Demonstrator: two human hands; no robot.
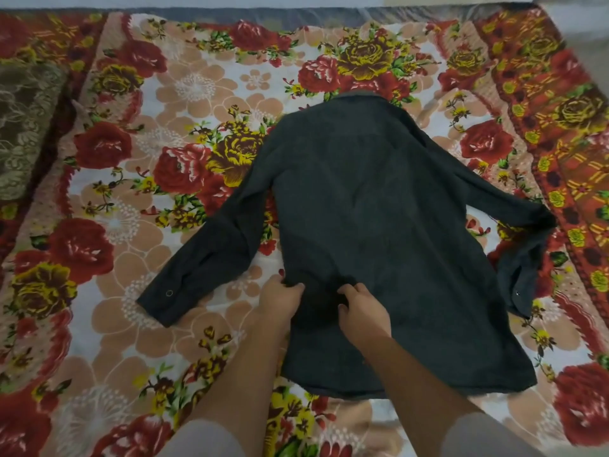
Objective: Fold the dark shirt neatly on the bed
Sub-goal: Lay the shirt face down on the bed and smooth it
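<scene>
A dark shirt (372,209) lies back-up on a floral bedspread (131,159), collar far, hem near, long axis running straight away from the person. Both sleeves splay outward. The 2 hands meet at its left side: left hand (284,300) pinches the edge, right hand (362,313) grips fabric just inboard, fingers curled.

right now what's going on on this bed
A person is working on a dark long-sleeved shirt spread flat on a red floral bedspread, collar at the far end. The left hand and right hand both pinch the fabric low on its body. Both sleeves lie out to the sides; no fold shows yet.
</scene>
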